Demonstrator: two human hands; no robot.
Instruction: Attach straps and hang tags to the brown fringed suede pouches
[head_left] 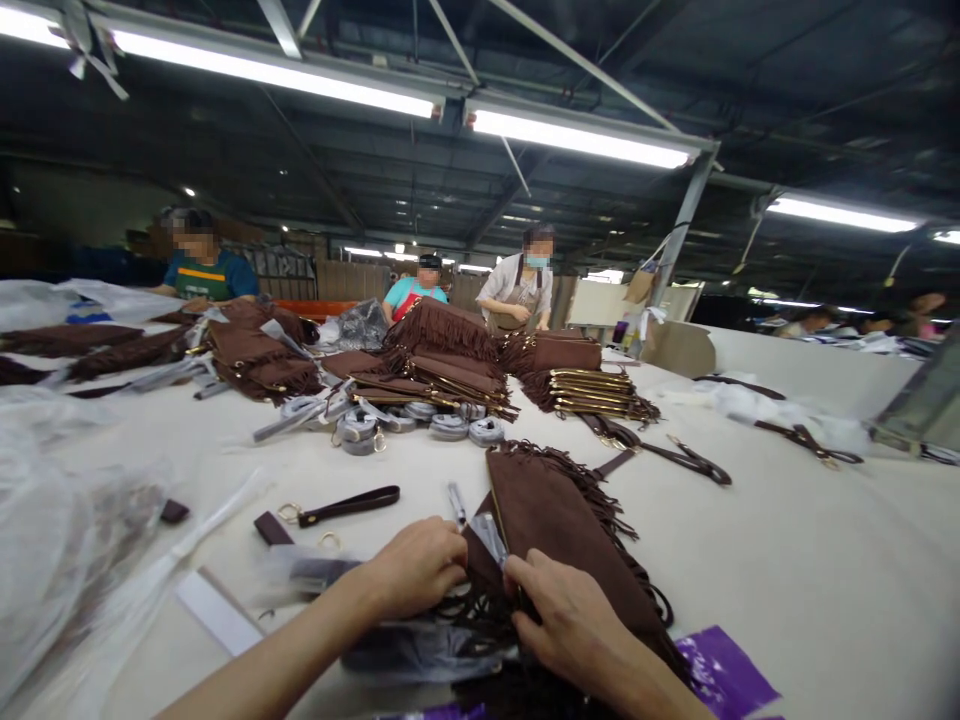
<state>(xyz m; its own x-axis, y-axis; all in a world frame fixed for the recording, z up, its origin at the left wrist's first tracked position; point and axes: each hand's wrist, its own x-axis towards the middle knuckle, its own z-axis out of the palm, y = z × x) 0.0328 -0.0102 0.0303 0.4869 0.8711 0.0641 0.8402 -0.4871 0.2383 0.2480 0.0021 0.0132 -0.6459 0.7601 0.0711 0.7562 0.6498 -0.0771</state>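
Observation:
A dark brown fringed bag point(566, 530) lies slanted on the table in front of me, its zipped edge towards my left. My right hand point(562, 605) is closed on that edge, thumb below and fingers over it. My left hand point(420, 562) is curled shut at the bag's left side; whatever its fingertips pinch is hidden. Between the hands, a clear plastic wrap point(489, 538) sticks out beside the zip. Left of my left hand lie a brown wrist strap point(349, 506) with a gold ring and a dark piece in plastic point(322, 572), partly behind my forearm.
Stacked brown fringed bags point(450, 345) and wrapped coiled straps point(448, 426) lie across the table. Loose brown straps point(686, 458) are further right. Clear plastic bags point(67, 530) cover the left side; a purple packet point(724, 672) is at lower right. Several people work beyond the table.

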